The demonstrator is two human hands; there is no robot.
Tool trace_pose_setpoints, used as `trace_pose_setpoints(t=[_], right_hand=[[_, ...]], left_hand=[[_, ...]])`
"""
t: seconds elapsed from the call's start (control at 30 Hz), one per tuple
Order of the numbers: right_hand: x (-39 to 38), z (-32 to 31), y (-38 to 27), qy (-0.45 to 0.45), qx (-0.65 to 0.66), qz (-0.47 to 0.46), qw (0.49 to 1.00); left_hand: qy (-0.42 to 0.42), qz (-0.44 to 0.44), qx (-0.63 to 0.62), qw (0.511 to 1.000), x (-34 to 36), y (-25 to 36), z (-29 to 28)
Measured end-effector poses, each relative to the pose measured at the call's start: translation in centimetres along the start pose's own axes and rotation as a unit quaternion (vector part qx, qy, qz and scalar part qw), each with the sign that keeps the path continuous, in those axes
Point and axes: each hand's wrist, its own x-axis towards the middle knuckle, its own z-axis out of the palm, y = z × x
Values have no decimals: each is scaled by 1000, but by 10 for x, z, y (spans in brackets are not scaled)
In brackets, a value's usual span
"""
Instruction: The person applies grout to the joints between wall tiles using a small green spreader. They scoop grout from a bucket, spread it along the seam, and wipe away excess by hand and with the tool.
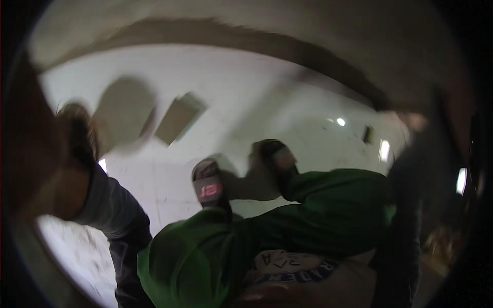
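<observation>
My left forearm, in a dark sleeve, rises at the left; my left hand (77, 131) is dark and smeared, so its fingers and anything in them are unclear. My right arm runs up the right side to my right hand (413, 123), blurred and partly in shadow near a rough grey surface (359, 36); its fingers cannot be made out. Below me are my green-trousered legs (328, 215) and two dark sandals (205, 182), one with a pink mark.
A pale tiled floor (257, 87) carries a flat brown rectangular piece (174, 120) left of centre and a small dark object (368, 134) at the right. The grey surface curves across the top, with a dark band along its lower edge.
</observation>
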Motion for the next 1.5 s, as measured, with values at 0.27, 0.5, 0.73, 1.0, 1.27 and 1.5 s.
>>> trace_pose_setpoints(t=[0.27, 0.5, 0.73, 1.0, 1.27, 1.5], right_hand=[[-110, 108, 57, 236, 185, 252, 920], [-155, 57, -18, 255, 35, 336, 906], [-151, 48, -20, 346, 103, 358, 861], [-145, 67, 3, 317, 46, 295, 900], [-169, 63, 9, 344, 78, 228, 907], [-227, 56, 3, 397, 121, 266, 870]], left_hand=[[-124, -117, -192, 966, -8, -28, 115], [-213, -97, -356, 905, -27, 6, 166], [-247, -84, -403, 877, -15, 21, 178], [-202, -115, -294, 927, -37, -3, 152], [-157, -114, -320, 927, -35, 5, 154], [-226, -55, -298, 926, -35, 45, 200]])
